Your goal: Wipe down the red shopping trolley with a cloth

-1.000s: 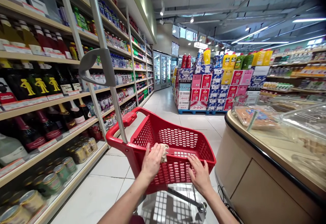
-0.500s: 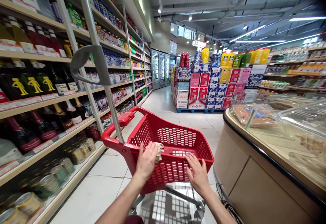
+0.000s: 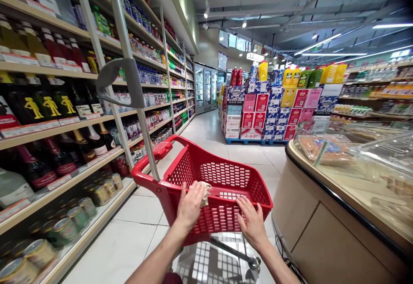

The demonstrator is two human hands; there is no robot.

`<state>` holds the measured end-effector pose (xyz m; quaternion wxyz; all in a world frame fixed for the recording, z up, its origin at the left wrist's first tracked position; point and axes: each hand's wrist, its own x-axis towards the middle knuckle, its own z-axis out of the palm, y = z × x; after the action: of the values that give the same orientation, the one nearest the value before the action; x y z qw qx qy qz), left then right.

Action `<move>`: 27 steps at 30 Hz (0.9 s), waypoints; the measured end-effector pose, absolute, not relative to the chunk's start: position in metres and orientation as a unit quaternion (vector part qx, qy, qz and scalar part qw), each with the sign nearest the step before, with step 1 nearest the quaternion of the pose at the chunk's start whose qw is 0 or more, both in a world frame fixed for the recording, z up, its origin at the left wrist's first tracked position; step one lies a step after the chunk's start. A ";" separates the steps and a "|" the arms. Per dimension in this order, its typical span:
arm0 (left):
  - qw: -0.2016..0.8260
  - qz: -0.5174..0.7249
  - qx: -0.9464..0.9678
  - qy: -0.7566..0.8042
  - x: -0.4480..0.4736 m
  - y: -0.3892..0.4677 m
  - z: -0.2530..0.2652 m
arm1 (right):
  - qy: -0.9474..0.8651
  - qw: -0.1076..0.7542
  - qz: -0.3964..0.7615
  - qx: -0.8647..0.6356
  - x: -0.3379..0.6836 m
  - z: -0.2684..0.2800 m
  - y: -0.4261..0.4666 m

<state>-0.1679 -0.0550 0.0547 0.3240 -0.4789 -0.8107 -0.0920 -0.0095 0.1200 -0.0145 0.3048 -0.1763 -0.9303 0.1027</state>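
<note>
A red plastic shopping cart (image 3: 222, 228) with perforated walls stands sideways before me. At the middle of its near rim, my left hand (image 3: 189, 204) presses a crumpled beige cloth (image 3: 205, 192) against the edge, fingers closed over it; part of the cloth is hidden under the hand. Farther right, my right hand (image 3: 251, 219) lies on the same rim and the outer wall, its fingers stretched out and holding nothing. Inside, the cart's basket shows bare red plastic. A grey handle (image 3: 122, 84) on a metal pole rises at the cart's left end.
Shelves of bottles and cans (image 3: 69, 228) line the left side. On the right curves a beige counter (image 3: 309, 215) with packaged food (image 3: 325, 148) behind clear panels. Stacked drink cartons (image 3: 254, 118) stand on blue pallets ahead. Black cables (image 3: 285, 254) lie by the counter's base.
My left hand and the cloth have shifted very slightly right along the rim. My right hand keeps its place on the cart. The whole view has moved a little.
</note>
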 end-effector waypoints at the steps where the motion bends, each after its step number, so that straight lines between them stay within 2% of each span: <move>1: 0.333 -0.091 -0.472 -0.811 -0.176 -0.069 0.062 | -0.929 0.308 0.103 -0.176 -0.010 -0.015 0.121; 6: 0.382 -0.080 -0.413 -0.823 -0.207 -0.117 0.091 | -0.923 0.319 0.114 -0.184 -0.012 -0.018 0.120; 15: 0.330 -0.083 -0.492 -0.801 -0.167 -0.050 0.056 | -0.930 0.301 0.117 -0.175 -0.008 -0.012 0.121; 22: 0.382 -0.068 -0.426 -0.817 -0.205 -0.110 0.094 | -0.923 0.308 0.125 -0.191 -0.008 -0.012 0.123; 27: 0.329 -0.064 -0.468 -0.818 -0.173 -0.062 0.064 | -0.926 0.297 0.118 -0.200 -0.015 -0.013 0.125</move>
<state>-0.1733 -0.0622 0.0644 0.3287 -0.4676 -0.8181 -0.0636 -0.0154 0.1254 -0.0133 0.2966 -0.2003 -0.9262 0.1183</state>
